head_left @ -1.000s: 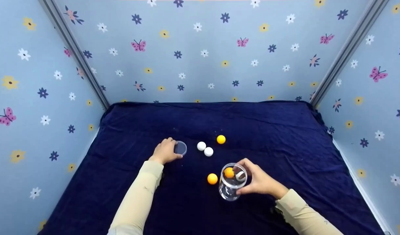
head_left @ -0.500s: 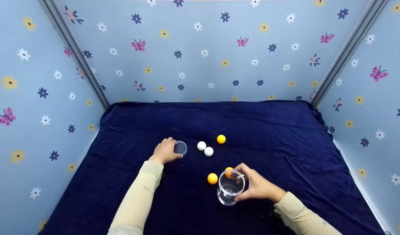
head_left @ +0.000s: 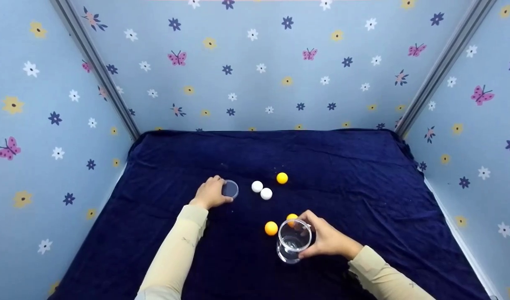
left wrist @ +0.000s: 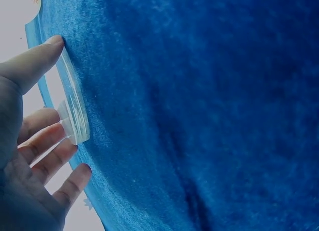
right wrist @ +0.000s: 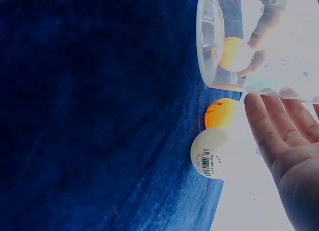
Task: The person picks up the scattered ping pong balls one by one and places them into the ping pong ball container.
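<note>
My right hand [head_left: 327,239] grips a clear plastic jar [head_left: 289,254] by its side, mouth up; I see no ball inside it. An orange table tennis ball [head_left: 271,228] lies just left of the jar, and another orange ball [head_left: 292,217] sits behind its rim. Close by the right fingers, a white printed ball [right wrist: 208,153] rests on the cloth in the right wrist view, mostly hidden from the head view. My left hand [head_left: 210,193] holds a clear round lid [head_left: 231,189] at its edge, between thumb and fingers [left wrist: 50,156]; the lid is at the cloth.
Two white balls [head_left: 261,190] lie together right of the lid, with a yellow-orange ball [head_left: 282,178] beyond them. Dark blue cloth [head_left: 342,166] covers the surface. Patterned walls [head_left: 255,66] enclose the back and both sides.
My right hand has brought the jar slightly toward me, and its mouth no longer frames the orange and white balls behind it. The left hand and lid have stayed put.
</note>
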`<move>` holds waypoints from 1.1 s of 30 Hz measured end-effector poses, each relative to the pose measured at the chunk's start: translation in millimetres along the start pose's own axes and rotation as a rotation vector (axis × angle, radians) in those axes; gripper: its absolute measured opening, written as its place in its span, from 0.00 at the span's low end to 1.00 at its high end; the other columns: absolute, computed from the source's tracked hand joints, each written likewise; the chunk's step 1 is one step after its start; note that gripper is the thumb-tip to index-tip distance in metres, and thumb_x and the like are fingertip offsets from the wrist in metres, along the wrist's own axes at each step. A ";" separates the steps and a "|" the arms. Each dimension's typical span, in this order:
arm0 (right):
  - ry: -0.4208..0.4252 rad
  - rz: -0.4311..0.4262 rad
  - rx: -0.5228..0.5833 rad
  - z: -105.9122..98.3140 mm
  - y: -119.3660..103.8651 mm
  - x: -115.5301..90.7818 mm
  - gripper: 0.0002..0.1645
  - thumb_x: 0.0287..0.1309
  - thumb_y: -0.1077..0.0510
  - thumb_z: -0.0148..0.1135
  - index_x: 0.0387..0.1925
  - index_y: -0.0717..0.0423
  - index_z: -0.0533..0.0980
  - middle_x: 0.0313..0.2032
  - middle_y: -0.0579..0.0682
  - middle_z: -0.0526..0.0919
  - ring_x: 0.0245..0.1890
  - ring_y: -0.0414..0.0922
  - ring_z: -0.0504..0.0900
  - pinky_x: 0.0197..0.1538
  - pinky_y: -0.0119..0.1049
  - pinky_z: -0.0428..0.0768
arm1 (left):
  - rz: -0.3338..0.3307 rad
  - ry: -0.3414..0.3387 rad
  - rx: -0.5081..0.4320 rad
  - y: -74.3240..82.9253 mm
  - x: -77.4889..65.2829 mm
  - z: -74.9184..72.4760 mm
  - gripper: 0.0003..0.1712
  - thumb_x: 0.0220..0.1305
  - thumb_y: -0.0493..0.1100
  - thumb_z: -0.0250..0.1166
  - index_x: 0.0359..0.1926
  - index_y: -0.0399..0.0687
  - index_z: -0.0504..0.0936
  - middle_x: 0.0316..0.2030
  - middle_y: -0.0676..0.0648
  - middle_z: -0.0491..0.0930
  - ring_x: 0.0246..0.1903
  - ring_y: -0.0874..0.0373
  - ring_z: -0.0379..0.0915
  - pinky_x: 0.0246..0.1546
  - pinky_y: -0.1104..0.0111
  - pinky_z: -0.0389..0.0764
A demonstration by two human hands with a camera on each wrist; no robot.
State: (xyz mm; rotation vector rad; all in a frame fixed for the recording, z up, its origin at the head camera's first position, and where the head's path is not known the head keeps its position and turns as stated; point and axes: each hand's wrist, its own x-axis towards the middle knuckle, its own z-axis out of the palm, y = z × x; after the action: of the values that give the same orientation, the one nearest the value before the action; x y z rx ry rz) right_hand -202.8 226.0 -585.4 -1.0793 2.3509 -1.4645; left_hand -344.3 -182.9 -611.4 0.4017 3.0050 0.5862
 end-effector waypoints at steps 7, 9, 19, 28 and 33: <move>0.000 0.004 0.002 1.1 4.0 -0.2 0.49 0.36 0.55 0.94 0.56 0.64 0.71 0.57 0.63 0.88 0.57 0.59 0.88 0.65 0.43 0.85 | -0.008 0.008 -0.016 -8.0 5.1 9.9 0.41 0.56 0.59 0.82 0.62 0.36 0.83 0.59 0.37 0.81 0.56 0.37 0.78 0.58 0.39 0.79; -0.001 0.006 0.006 1.5 5.2 0.2 0.49 0.37 0.55 0.94 0.57 0.63 0.72 0.57 0.63 0.88 0.56 0.59 0.88 0.64 0.43 0.85 | 0.024 0.017 -0.025 -24.7 12.9 24.4 0.44 0.57 0.63 0.81 0.64 0.39 0.83 0.60 0.39 0.81 0.57 0.39 0.78 0.59 0.44 0.81; 0.003 0.022 -0.003 2.5 3.6 3.4 0.49 0.36 0.56 0.94 0.57 0.62 0.72 0.55 0.62 0.87 0.55 0.59 0.88 0.63 0.44 0.86 | 0.015 0.046 -0.053 -29.3 15.9 33.7 0.46 0.54 0.62 0.83 0.66 0.40 0.83 0.60 0.39 0.81 0.57 0.38 0.77 0.57 0.41 0.81; 0.005 0.021 -0.043 3.5 3.3 4.8 0.49 0.35 0.57 0.94 0.56 0.63 0.72 0.53 0.61 0.88 0.53 0.53 0.88 0.61 0.43 0.86 | 0.030 0.059 -0.063 -21.2 11.8 28.4 0.43 0.54 0.58 0.82 0.66 0.39 0.83 0.60 0.36 0.81 0.59 0.35 0.76 0.57 0.40 0.80; 0.011 0.012 -0.060 3.7 3.5 4.4 0.50 0.32 0.59 0.94 0.56 0.63 0.72 0.52 0.61 0.88 0.51 0.58 0.89 0.60 0.46 0.86 | 0.043 0.049 -0.090 3.6 -4.6 3.5 0.41 0.55 0.54 0.82 0.64 0.37 0.83 0.62 0.36 0.80 0.63 0.35 0.74 0.62 0.37 0.78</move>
State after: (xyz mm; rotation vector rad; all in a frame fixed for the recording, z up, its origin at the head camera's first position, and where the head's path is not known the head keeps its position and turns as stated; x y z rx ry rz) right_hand -205.8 221.4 -589.2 -1.0716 2.4191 -1.4082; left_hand -338.7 -179.6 -613.3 0.4543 3.0087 0.7415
